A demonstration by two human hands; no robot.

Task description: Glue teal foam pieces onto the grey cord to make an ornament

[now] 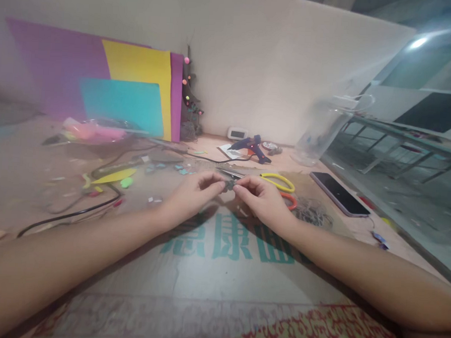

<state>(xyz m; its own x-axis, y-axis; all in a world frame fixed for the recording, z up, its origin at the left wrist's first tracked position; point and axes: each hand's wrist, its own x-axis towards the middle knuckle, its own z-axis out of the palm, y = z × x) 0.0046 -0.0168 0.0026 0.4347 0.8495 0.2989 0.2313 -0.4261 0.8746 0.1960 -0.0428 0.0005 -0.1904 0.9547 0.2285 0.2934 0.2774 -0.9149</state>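
Note:
Both of my hands meet over the middle of the printed cardboard sheet (204, 279). Between their fingertips is a small dark grey-green piece (229, 185), too small to make out its kind. My left hand (205, 185) pinches its left side with thumb and forefinger. From the other side, my right hand (256, 191) is closed on it the same way. Just behind the hands lie scissors with one yellow handle (280, 182) and one orange handle, partly covered by my right hand. A tangle of thin grey wire or string (314, 214) sits beside my right wrist.
A dark blue glue gun (253, 147) rests at the back near a small white digital clock (237, 134). To the right are a phone (339, 194) and a clear plastic jug (318, 136). Coloured sheets (126, 103) lean on the wall; a black cable (75, 212) and scraps lie left.

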